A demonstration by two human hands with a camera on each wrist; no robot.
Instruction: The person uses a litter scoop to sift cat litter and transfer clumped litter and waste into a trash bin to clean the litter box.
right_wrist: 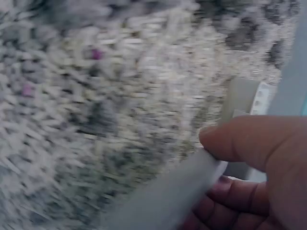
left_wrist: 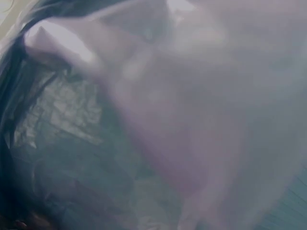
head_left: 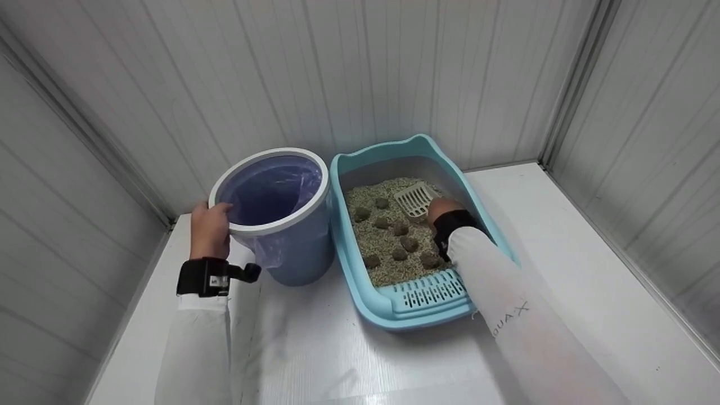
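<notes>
Scoop in the litter tray, other hand on the bin rim

The person's right hand (head_left: 441,209) is down inside the light blue litter tray (head_left: 360,281), fingers (right_wrist: 249,139) curled around the handle of a white slotted scoop (head_left: 415,199); the scoop head lies on the pale litter (head_left: 388,264) at the tray's far end, with a bunch of dark clumps (head_left: 409,243) scattered just beside it. The right wrist view is pretty blurry but does show thumb and fingers wrapped on the grey-white handle. The left hand (head_left: 210,229) grips the white rim of the blue bin (head_left: 292,259), fingers hooked over the edge onto the purple liner bag (head_left: 270,191). The bin stands just left of the tray, both on a white floor (head_left: 562,236).
</notes>
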